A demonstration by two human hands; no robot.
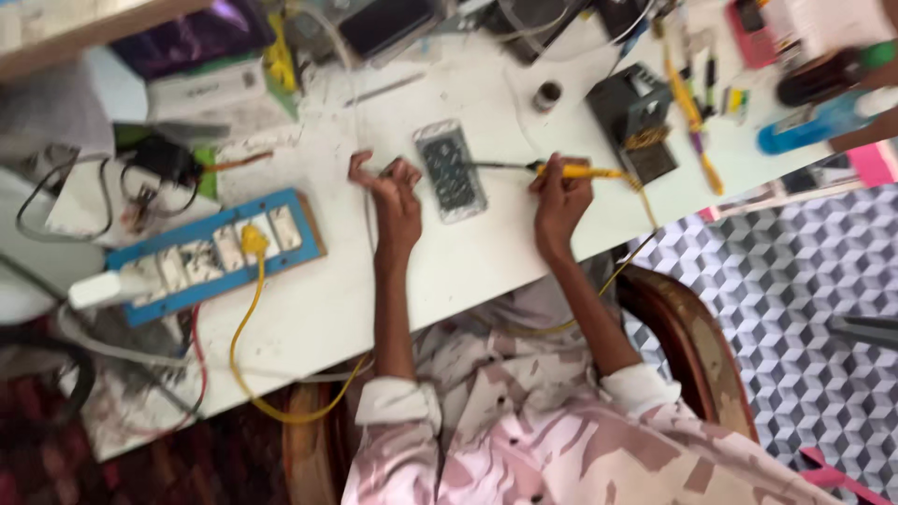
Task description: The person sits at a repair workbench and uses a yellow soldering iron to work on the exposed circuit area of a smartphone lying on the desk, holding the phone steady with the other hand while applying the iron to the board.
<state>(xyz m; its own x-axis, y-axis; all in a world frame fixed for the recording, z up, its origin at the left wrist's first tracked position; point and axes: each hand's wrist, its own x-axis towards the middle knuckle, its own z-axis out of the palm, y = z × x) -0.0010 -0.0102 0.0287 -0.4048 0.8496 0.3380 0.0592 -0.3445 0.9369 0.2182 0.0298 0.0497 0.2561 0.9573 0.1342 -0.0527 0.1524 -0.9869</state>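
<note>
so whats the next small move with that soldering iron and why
Probably ease the soldering iron tip a little further left onto the opened phone. The right hand holds its yellow handle with the tip just at the phone's edge; the left hand rests beside the phone and could steady it.

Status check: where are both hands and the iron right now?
Right hand grips yellow-handled soldering iron, tip toward opened phone. Left hand rests beside phone, holding nothing that shows. Nothing between tip and phone.

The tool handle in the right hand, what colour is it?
Yellow; the tool handle shows best in the head view.
</note>
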